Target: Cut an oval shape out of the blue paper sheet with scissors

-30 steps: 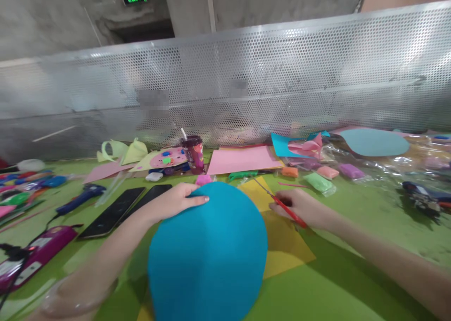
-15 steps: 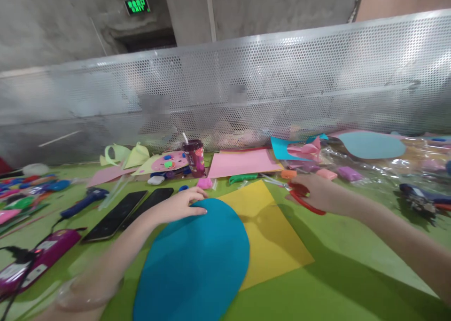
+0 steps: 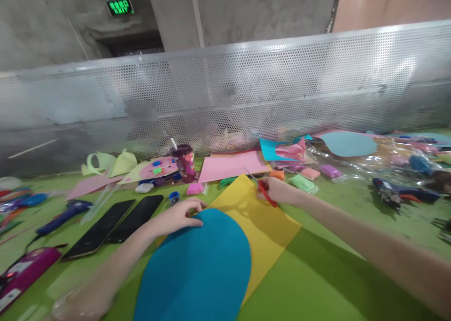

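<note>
A large rounded blue paper (image 3: 197, 269) lies over a yellow sheet (image 3: 271, 227), whose corner and right side show beyond it. My left hand (image 3: 181, 214) grips the blue paper at its upper left edge, thumb on top; the fingers curl by the yellow sheet, and their tips are partly hidden. In my right hand (image 3: 278, 189) is a pair of red-handled scissors (image 3: 268, 195), held above the upper right edge of the yellow sheet. Their thin blades point up and left near the sheet's far corner; I cannot tell whether they touch the paper.
Two black phones (image 3: 136, 217), a blue glue gun (image 3: 65, 216) and a magenta power strip (image 3: 30, 274) lie left. Behind stand a lidded cup (image 3: 185, 163) and pink paper (image 3: 234, 165). Clay packets (image 3: 331, 171) and another glue gun (image 3: 405, 190) lie right. A perforated metal panel (image 3: 246, 95) borders the table.
My right hand has brought the scissors left, over the yellow sheet's edge. The yellow sheet has shifted and turned slightly under the blue paper. The camera view has swung a little right.
</note>
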`<action>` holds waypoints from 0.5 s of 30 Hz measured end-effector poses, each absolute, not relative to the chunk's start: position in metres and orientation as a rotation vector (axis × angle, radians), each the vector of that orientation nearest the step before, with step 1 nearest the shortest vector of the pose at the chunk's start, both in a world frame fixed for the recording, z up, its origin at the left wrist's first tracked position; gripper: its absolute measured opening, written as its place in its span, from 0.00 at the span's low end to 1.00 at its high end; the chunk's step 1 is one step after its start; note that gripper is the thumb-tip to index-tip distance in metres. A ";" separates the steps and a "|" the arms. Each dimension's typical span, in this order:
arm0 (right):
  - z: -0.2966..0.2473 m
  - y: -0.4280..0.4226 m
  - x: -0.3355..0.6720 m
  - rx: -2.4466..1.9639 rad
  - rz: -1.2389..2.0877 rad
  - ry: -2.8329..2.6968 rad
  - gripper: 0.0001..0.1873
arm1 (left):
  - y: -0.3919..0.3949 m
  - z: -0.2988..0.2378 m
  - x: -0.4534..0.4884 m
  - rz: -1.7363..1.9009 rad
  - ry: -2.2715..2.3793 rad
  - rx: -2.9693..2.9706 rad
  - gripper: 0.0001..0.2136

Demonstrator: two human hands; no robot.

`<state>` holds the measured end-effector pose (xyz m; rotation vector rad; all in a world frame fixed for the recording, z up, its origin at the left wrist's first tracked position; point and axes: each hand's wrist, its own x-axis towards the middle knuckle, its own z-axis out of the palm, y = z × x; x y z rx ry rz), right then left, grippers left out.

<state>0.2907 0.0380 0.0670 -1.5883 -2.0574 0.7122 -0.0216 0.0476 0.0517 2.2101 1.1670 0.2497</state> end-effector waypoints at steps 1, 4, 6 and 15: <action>0.069 0.038 0.289 -1.574 0.729 -2.076 0.08 | 0.047 0.053 -0.021 0.263 1.160 2.188 0.11; 0.077 0.030 0.290 -1.512 0.770 -2.135 0.05 | 0.043 0.056 -0.019 0.268 1.161 2.124 0.12; 0.080 0.022 0.294 -1.498 0.770 -2.145 0.05 | 0.039 0.057 -0.016 0.235 1.190 2.098 0.13; 0.099 -0.040 0.342 -1.772 0.654 -2.038 0.03 | 0.015 0.069 0.028 0.276 1.063 2.041 0.24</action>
